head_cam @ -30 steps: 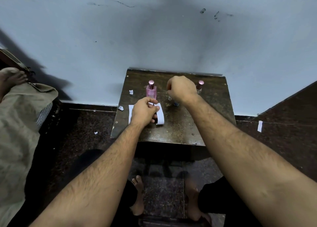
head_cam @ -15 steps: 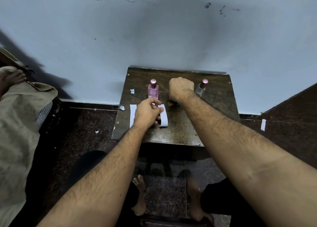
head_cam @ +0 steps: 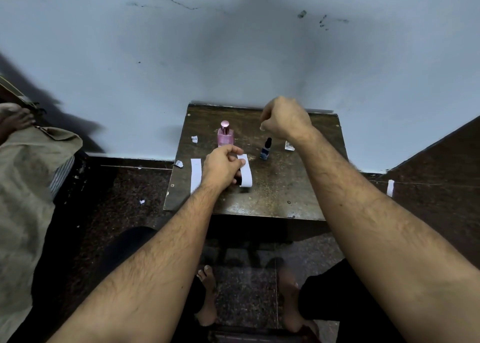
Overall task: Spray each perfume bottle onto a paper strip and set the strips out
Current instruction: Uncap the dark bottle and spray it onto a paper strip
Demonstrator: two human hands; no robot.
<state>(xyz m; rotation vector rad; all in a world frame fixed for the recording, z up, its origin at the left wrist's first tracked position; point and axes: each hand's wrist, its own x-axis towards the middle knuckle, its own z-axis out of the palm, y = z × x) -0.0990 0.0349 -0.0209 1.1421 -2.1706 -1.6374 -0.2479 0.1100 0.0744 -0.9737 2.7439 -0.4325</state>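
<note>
I saw my left hand point(head_cam: 223, 167) pinching the paper strip point(head_cam: 245, 171), its long axis running away from me. The blue bottle point(head_cam: 266, 150) stood just right, nearer my right hand point(head_cam: 284, 118), curled, apparently empty.

dark wooden table point(head_cam: 272, 200), scuffed blue wall point(head_cam: 233, 57)

left hand point(head_cam: 224, 166) pinching paper strip point(head_cam: 245, 170), pink bottle point(head_cam: 225, 135)

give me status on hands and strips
Left hand pinches a paper strip on the table. Right hand curled, raised; contents hidden. Nothing blocking.
</note>
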